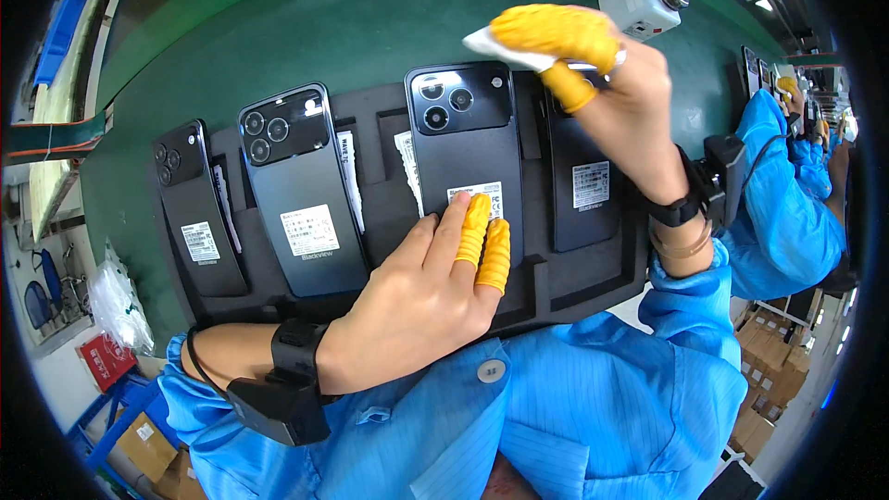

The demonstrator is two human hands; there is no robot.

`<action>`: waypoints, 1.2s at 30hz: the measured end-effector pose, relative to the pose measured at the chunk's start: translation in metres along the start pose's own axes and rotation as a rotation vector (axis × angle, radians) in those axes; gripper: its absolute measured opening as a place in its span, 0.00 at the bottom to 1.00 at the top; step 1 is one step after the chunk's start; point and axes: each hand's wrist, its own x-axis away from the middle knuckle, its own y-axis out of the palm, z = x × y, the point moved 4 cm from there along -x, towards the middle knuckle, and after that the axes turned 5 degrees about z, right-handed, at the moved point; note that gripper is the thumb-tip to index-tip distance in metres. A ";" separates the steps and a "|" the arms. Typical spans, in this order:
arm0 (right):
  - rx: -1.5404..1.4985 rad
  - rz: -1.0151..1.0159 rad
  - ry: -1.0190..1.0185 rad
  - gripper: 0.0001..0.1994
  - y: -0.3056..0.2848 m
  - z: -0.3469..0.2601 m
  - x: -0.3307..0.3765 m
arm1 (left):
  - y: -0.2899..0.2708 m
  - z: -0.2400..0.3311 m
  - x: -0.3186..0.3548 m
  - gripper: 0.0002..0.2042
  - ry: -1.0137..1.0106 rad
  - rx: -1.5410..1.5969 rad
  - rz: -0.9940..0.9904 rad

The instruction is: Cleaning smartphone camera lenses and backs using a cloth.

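Observation:
Several dark smartphones lie back side up in a black foam tray point(593, 288), each with a white label on its back. My left hand point(414, 292) rests on the lower part of the middle phone point(468, 150), fingers stretched out over its label. Yellow ribbed finger cots cover some of its fingers. Above the phones, my right hand point(630, 83) pinches a folded white wipe point(500, 50) between fingers in yellow cots. Beneath the right hand lies another phone point(582, 215), partly covered by it. Two more phones, the near-left one point(308, 190) and the far-left one point(197, 204), lie untouched.
A white dispenser bottle point(637, 6) with a metal top stands at the back right of the green tabletop point(306, 28). A person in a blue sleeve point(787, 194) works at the right. Clear plastic bags point(120, 306) hang off the left edge. White paper strips point(350, 181) stick up between the phones.

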 end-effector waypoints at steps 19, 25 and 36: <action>0.008 -0.105 -0.028 0.15 -0.002 -0.014 0.009 | 0.001 0.001 0.001 0.18 -0.011 -0.025 -0.001; 0.093 -0.212 -0.191 0.08 0.024 -0.022 0.013 | -0.001 0.000 -0.001 0.18 -0.002 0.028 -0.014; 0.135 -0.245 -0.042 0.06 0.012 -0.038 0.027 | -0.001 0.001 -0.001 0.18 0.002 -0.004 -0.001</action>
